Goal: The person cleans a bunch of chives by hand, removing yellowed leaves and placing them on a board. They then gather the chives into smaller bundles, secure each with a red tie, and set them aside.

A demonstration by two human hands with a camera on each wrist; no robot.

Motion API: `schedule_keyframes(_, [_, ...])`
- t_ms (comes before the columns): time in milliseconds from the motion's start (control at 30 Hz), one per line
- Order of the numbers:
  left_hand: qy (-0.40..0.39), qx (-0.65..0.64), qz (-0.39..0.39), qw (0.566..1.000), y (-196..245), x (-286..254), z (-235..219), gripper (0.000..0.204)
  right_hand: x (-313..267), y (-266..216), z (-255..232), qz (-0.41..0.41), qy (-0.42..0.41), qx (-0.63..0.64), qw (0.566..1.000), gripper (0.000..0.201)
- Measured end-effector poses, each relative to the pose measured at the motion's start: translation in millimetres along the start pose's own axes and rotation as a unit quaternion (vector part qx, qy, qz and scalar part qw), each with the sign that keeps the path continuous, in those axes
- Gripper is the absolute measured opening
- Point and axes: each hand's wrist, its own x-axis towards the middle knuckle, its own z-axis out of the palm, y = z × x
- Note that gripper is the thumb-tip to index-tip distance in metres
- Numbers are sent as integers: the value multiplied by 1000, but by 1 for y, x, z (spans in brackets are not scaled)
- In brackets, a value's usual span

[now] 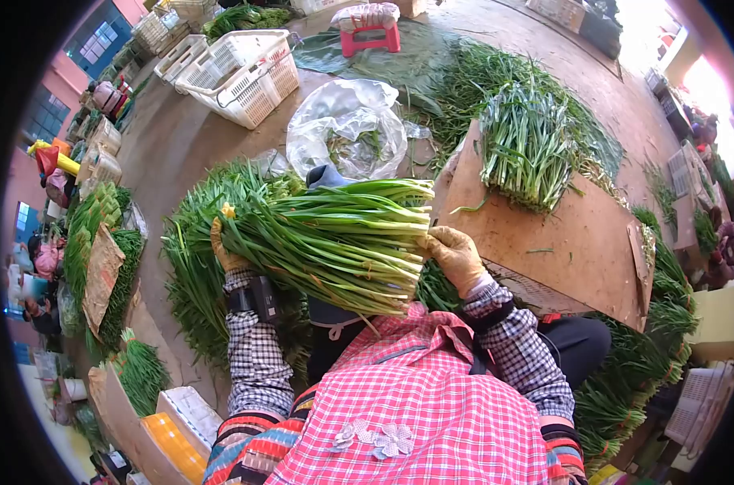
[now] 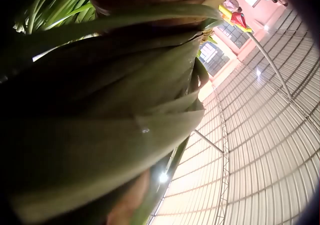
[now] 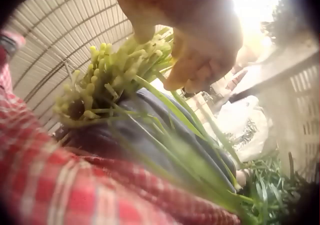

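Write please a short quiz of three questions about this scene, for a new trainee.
1. True or false: both hands hold the bundle of green stalks.
2. Which hand is at the cut ends of the bundle? A) left hand B) right hand
3. What lies on the wooden board?

Key: 1. True. 2. B; the right wrist view shows the cut tips beside its fingers. 3. Another bunch of green stalks.

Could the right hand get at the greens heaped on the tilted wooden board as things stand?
Probably not yet: the right hand grips the bundle's cut end; the heap lies unobstructed just beyond.
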Motion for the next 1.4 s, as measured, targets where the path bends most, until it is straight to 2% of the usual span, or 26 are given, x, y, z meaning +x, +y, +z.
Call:
schedule_keyframes(33, [-2,12,9,1000,2,0,-1,42,-1,0,-1,-21,-1,-39,999,19])
schedule_keyframes(100, [-5,-3,0,1000,2,-5,6,42,-11,13,-15,6,28,28,999,14])
schedule_keyframes(133, [-6,-13,-5,1000,1,-8,10,41,-17,21,-30,40,-7,-153,987,16])
schedule_keyframes(167, [-6,-12,-4,1000,1,-7,7,41,-23,28,-41,72,-42,-328,941,18])
schedule_keyframes(200, [-7,-11,-4,1000,1,-6,3,41,-31,24,-44,112,-81,-488,862,21])
schedule_keyframes(233, [-7,-10,-4,1000,1,-6,1,41,-39,20,-46,148,-116,-631,752,25])
schedule_keyframes(300, [6,-13,-7,1000,-3,-5,-1,42,-39,39,-57,292,-193,-709,612,31])
schedule_keyframes(333, [13,-13,-7,1000,-3,-5,-1,42,-40,36,-60,323,-212,-681,622,41])
schedule_keyframes(400, [14,-23,-8,1000,-4,-6,3,42,-53,21,-59,164,-147,-533,817,50])
schedule_keyframes(433, [14,-28,-11,999,-6,-8,8,42,-46,27,-58,102,-156,-351,918,56])
schedule_keyframes(467, [6,-29,-16,999,-7,-11,14,42,-41,26,-46,57,-135,-173,974,51])
schedule_keyframes(500, [-2,-31,-20,999,-8,-15,21,42,-34,14,-33,6,-130,-54,990,49])
schedule_keyframes(567, [-18,-15,-16,1000,-7,-16,25,42,-20,-2,-11,25,-116,1,993,45])
schedule_keyframes(667, [-30,14,-4,999,-1,-10,9,41,-4,6,13,86,-124,224,963,41])
schedule_keyframes(833, [-20,-2,-15,1000,1,-5,-3,42,-13,11,9,53,-130,225,964,37])
schedule_keyframes(900, [-28,-12,-18,999,-1,-4,-5,43,-22,21,-5,60,-125,77,987,35])
schedule_keyframes(1033, [-62,-44,-40,996,0,10,-33,52,-39,32,-34,97,-47,128,986,19])
schedule_keyframes(1067, [-60,-50,-37,996,-2,12,-35,51,-40,51,-54,136,-38,62,988,16])
schedule_keyframes(1100, [-57,-55,-34,996,-2,9,-29,50,-43,69,-72,147,-45,-170,973,21])
schedule_keyframes(1133, [-53,-60,-31,996,-3,5,-23,50,-43,61,-80,237,-83,-489,835,27])
schedule_keyframes(1167, [-51,-63,-30,996,-4,2,-17,51,-47,79,-83,312,-98,-647,689,31])
schedule_keyframes(1233, [-45,-69,-27,996,-7,-2,-11,53,-56,68,-82,336,-138,-701,614,31])
schedule_keyframes(1267, [-70,-73,-38,994,-7,-1,-15,55,-57,62,-82,327,-133,-654,669,37])
schedule_keyframes(1333, [-68,-55,-48,995,-3,3,-31,55,-60,33,-68,93,-90,-443,887,50])
schedule_keyframes(1367, [-70,-45,-54,995,-3,5,-38,55,-54,28,-56,66,-112,-232,964,55])
schedule_keyframes(1400, [-63,-37,-44,996,-3,7,-37,55,-50,16,-36,24,-112,-63,991,47])
